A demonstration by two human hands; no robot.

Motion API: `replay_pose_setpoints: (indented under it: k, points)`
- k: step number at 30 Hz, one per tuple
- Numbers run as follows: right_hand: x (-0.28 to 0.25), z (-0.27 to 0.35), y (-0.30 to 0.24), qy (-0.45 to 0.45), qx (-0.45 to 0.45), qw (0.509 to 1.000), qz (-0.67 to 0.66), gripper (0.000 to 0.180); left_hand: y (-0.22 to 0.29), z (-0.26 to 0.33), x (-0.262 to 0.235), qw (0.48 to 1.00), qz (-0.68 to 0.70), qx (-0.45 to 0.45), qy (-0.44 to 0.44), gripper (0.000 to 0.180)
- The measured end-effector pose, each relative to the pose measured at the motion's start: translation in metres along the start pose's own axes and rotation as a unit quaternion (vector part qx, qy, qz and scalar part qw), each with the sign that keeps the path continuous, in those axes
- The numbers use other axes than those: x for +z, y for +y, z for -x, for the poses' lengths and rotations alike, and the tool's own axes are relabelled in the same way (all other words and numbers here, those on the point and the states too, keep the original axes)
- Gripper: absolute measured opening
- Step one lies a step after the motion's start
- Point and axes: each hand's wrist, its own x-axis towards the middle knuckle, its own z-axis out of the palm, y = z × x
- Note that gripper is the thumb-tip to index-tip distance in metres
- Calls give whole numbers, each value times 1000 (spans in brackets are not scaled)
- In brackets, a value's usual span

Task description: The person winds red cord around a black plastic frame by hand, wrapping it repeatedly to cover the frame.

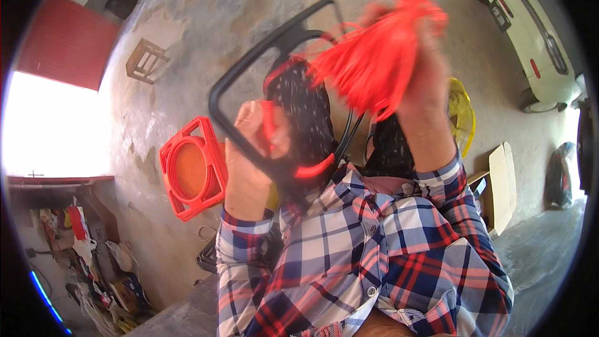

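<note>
My left hand [265,131] is closed around a black plastic frame [226,84] with rounded corners, red curved strips and a red grip. The frame looks like an open hand reel and is tilted over my lap. In my raised right hand [427,78], the fingers wrap round a thick bundle of bright red cord [377,59], its strands fanning toward the frame. The bundle is blurred by motion and overlaps the frame's upper right side. A red square plastic frame with a round centre [193,168] rests on the floor to the left of my left forearm.
A small wooden stool [146,60] stands at the far left. Beyond my right arm are a yellow rounded object [462,115], an open cardboard box [499,190] and a dark bag [561,175]. A pale vehicle [530,31] is parked far right. Clutter [87,256] fills the lower left.
</note>
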Motion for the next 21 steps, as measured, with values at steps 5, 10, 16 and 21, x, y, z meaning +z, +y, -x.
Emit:
replay_pose_setpoints:
  k: [5,10,16,21]
  points:
    - [-50,1,-70,28,-41,999,-10,40,14,12,-47,998,50,30,36,23]
    - [-75,48,-38,130,181,973,61,35,17,10,-47,996,69,24,54,29]
    - [-97,83,22,127,298,853,410,29,25,8,-40,998,52,-42,11,38]
    - [-80,82,57,-53,269,601,751,50,18,7,-24,997,-45,-43,-45,39]
